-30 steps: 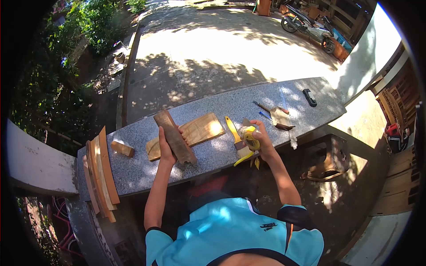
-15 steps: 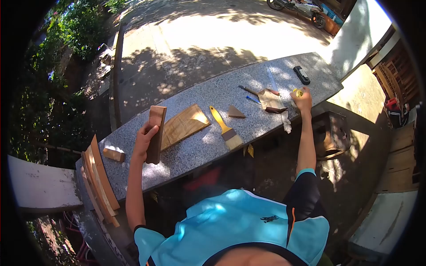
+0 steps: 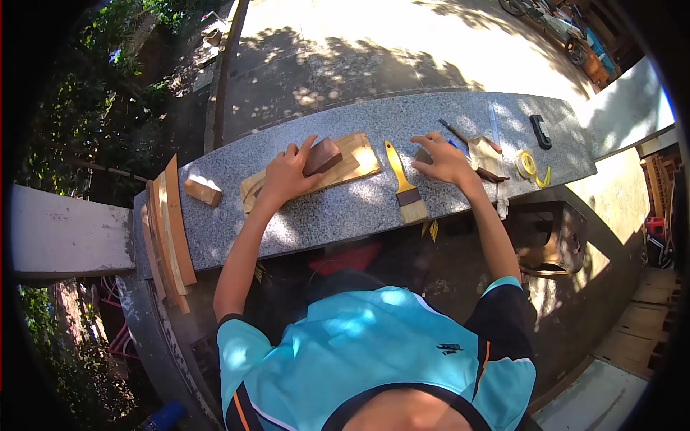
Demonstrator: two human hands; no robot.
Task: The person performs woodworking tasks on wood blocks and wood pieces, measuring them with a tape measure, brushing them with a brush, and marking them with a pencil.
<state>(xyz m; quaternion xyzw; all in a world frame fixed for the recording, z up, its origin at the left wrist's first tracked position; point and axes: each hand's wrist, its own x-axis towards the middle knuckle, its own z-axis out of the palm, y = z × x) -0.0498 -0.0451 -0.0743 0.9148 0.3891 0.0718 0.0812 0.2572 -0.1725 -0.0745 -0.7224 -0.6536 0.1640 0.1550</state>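
Observation:
My left hand [image 3: 286, 174] has its thumb and index finger around a dark wood block [image 3: 323, 156], which lies on a pale wooden board [image 3: 359, 158]. My right hand [image 3: 444, 162] is open, its fingers spread around a small triangular wood piece [image 3: 422, 156] on the speckled stone table [image 3: 338, 215]. Between my hands lies a yellow-handled brush [image 3: 399, 176]. To the right of my right hand, a yellow roll [image 3: 526, 164] rests near the table edge, its loose end curling out.
A small wood block [image 3: 203, 192] and curved wooden strips [image 3: 171, 223] are at the left end. Brown crumpled material [image 3: 485, 154], a pen-like tool [image 3: 453, 131], a clear ruler [image 3: 494, 122] and a black tool [image 3: 540, 132] lie at the right.
My left hand has lowered the dark block from upright onto the board. My right hand has let go of the yellow roll and moved left to the triangular piece. The view has shifted.

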